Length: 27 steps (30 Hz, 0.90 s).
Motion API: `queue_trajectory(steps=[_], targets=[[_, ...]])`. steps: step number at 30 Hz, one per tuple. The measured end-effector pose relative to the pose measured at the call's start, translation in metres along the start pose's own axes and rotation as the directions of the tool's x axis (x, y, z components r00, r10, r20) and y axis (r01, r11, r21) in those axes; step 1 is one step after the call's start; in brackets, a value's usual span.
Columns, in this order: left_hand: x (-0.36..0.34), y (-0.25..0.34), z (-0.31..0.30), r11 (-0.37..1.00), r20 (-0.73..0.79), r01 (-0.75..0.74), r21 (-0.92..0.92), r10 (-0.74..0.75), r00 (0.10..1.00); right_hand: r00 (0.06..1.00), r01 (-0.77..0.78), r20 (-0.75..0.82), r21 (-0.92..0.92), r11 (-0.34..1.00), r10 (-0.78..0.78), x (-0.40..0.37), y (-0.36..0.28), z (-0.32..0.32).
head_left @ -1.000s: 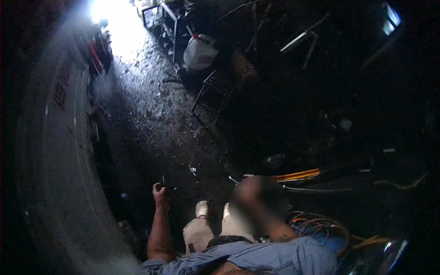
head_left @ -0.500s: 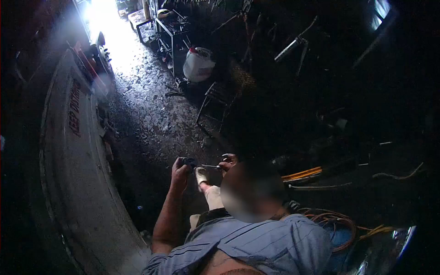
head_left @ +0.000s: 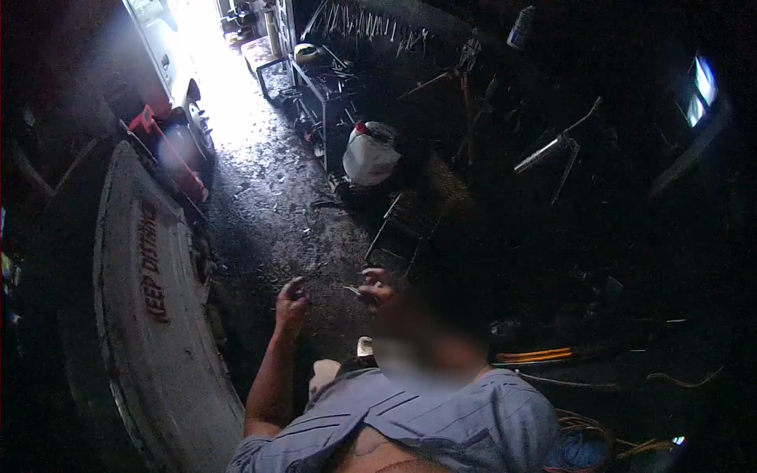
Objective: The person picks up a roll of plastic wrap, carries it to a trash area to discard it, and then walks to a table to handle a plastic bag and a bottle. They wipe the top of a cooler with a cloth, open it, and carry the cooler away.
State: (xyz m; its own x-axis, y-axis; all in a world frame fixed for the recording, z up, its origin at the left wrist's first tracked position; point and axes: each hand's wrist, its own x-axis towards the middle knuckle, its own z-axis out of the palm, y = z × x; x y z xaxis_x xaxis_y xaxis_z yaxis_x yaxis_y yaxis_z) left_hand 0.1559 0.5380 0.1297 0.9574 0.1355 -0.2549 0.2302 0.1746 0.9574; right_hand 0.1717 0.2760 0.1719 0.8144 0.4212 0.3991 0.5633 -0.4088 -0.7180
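Note:
My left hand (head_left: 291, 303) is raised at the middle of the view with its fingers curled. Whatever it may hold is lost against the dark floor. To its right, my right hand (head_left: 377, 285) is closed around a thin, pale metal tool (head_left: 352, 289), whose short bright end points toward my left hand. The tool's exact kind is too small to tell. A gap separates the two hands. Part of my right arm is hidden by a blurred patch.
A long pale panel lettered "KEEP DISTANCE" (head_left: 150, 315) stands on the left. Ahead are a white jug with a red cap (head_left: 371, 158), a dark metal stand (head_left: 327, 118) and a low frame (head_left: 384, 227). Orange cables (head_left: 583, 426) lie at lower right.
The view has tilted up, so the surroundings sit lower and more to the right. My hands are farther apart, and the dark object seen in my left hand no longer shows clearly.

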Motion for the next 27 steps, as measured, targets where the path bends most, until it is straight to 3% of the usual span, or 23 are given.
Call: queue_trajectory(steps=[1, 2, 4, 5, 7, 11, 14, 15, 16, 17, 18, 19, 20, 22, 23, 26, 27], targets=[[0.0, 0.031, 0.001, 0.986, 0.04, 0.051, 0.158, -0.058, 0.997, 0.999, 0.022, 0.024, -0.008, 1.0, -0.022, 0.017, 0.003, 0.002], [0.008, 0.036, 0.002, 0.986, 0.051, 0.053, 0.156, -0.061, 0.997, 1.0, 0.015, 0.02, -0.017, 1.0, -0.014, 0.035, 0.004, 0.002], [0.028, 0.044, -0.002, 0.998, 0.067, 0.055, 0.016, -0.056, 0.996, 0.983, 0.182, -0.008, -0.07, 0.981, -0.183, 0.075, 0.004, 0.006], [0.043, 0.046, -0.005, 0.998, 0.085, 0.057, 0.033, -0.06, 0.995, 0.985, 0.168, -0.029, -0.073, 0.983, -0.171, 0.096, 0.009, 0.01], [0.076, 0.05, -0.014, 0.983, 0.11, -0.103, 0.152, 0.087, 0.99, 0.933, 0.351, -0.101, 0.035, 0.936, -0.346, 0.14, 0.021, 0.016], [0.145, 0.087, -0.024, 0.979, 0.179, -0.141, 0.147, 0.114, 0.977, 0.929, 0.307, -0.189, -0.081, 0.948, -0.317, 0.206, 0.027, 0.025], [0.208, 0.117, -0.031, 0.895, 0.289, -0.181, 0.408, 0.061, 0.955, 0.94, 0.282, -0.153, -0.153, 0.947, -0.305, 0.254, 0.036, 0.029], [0.225, 0.135, -0.026, 0.861, 0.302, -0.138, 0.49, -0.019, 0.953, 0.932, 0.282, -0.193, -0.145, 0.948, -0.307, 0.266, 0.036, 0.03], [0.244, 0.149, -0.019, 0.862, 0.309, -0.15, 0.484, -0.008, 0.951, 0.921, 0.288, -0.231, -0.14, 0.947, -0.314, 0.28, 0.038, 0.028], [0.262, 0.16, -0.012, 0.713, 0.417, -0.427, 0.555, 0.206, 0.885, 0.92, 0.29, -0.229, -0.148, 0.946, -0.318, 0.294, 0.04, 0.026], [0.279, 0.167, -0.008, 0.491, 0.535, -0.649, 0.581, 0.37, 0.759, 0.924, 0.237, -0.276, -0.128, 0.963, -0.264, 0.303, 0.039, 0.025], [0.302, 0.173, -0.005, 0.444, 0.613, -0.75, 0.491, 0.435, 0.659, 0.925, 0.183, -0.319, -0.104, 0.977, -0.208, 0.311, 0.04, 0.025], [0.32, 0.178, -0.003, 0.449, 0.61, -0.747, 0.489, 0.436, 0.662, 0.927, 0.182, -0.313, -0.106, 0.978, -0.206, 0.318, 0.046, 0.026], [0.348, 0.189, 0.001, 0.641, 0.741, -0.634, 0.431, 0.149, 0.655, 0.934, 0.113, -0.338, -0.028, 0.993, -0.115, 0.332, 0.059, 0.029], [0.358, 0.182, 0.006, 0.796, 0.666, -0.483, 0.364, 0.14, 0.733, 0.936, 0.123, -0.329, -0.027, 0.992, -0.125, 0.342, 0.065, 0.028], [0.382, 0.211, 0.013, 0.752, 0.698, -0.494, 0.435, 0.065, 0.713, 0.9, 0.207, -0.382, -0.049, 0.977, -0.21, 0.375, 0.084, 0.021], [0.4, 0.206, 0.014, 0.731, 0.714, -0.553, 0.4, 0.129, 0.688, 0.899, 0.207, -0.377, -0.084, 0.975, -0.224, 0.387, 0.091, 0.014]])
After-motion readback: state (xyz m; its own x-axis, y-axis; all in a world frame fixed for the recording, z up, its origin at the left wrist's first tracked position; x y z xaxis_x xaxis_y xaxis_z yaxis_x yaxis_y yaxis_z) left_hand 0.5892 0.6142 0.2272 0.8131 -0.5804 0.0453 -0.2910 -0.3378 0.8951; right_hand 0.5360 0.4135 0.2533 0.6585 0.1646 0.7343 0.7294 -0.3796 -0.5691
